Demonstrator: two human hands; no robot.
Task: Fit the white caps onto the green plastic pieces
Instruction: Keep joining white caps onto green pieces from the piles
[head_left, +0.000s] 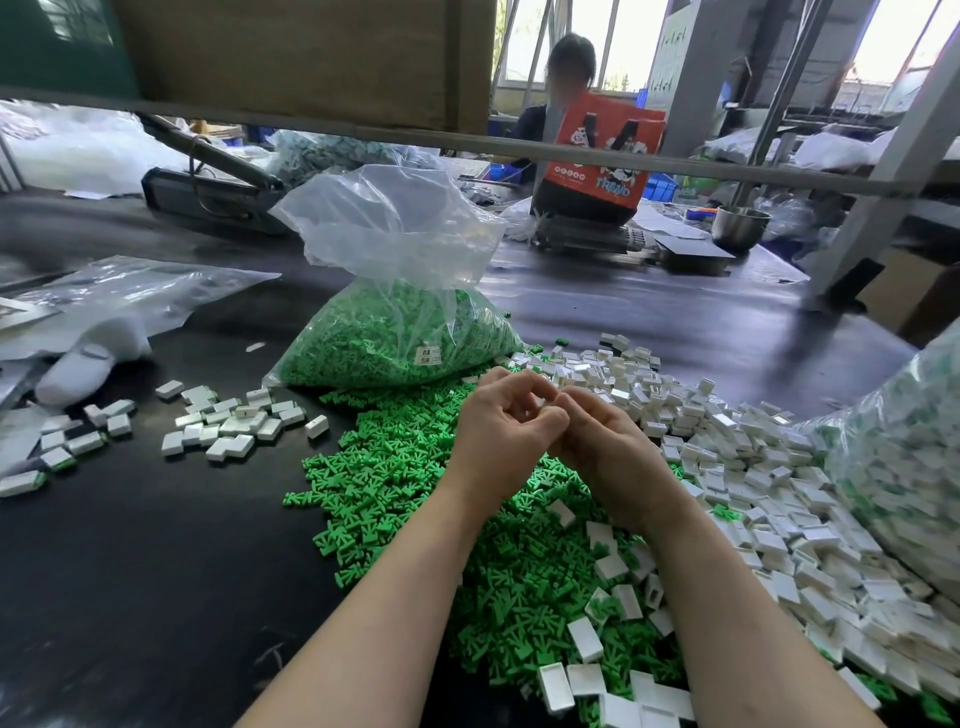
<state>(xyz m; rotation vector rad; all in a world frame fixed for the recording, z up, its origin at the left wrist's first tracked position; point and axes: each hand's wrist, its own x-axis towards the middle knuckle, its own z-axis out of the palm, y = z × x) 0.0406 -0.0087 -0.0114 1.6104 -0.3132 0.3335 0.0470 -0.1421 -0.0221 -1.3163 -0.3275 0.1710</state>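
Both hands meet above the middle of the black table (130, 571), fingers curled toward each other. The left hand (501, 421) and right hand (597, 441) touch at the fingertips, pinching something small (too hidden to tell what). Beneath them spreads the pile of green pieces (395, 467), reaching left to a ragged edge with bare table beyond. The white caps (753, 467) heap up on the right. Finished pieces (228, 426) lie scattered far left. A clear bag of green pieces (395, 332) stands just behind.
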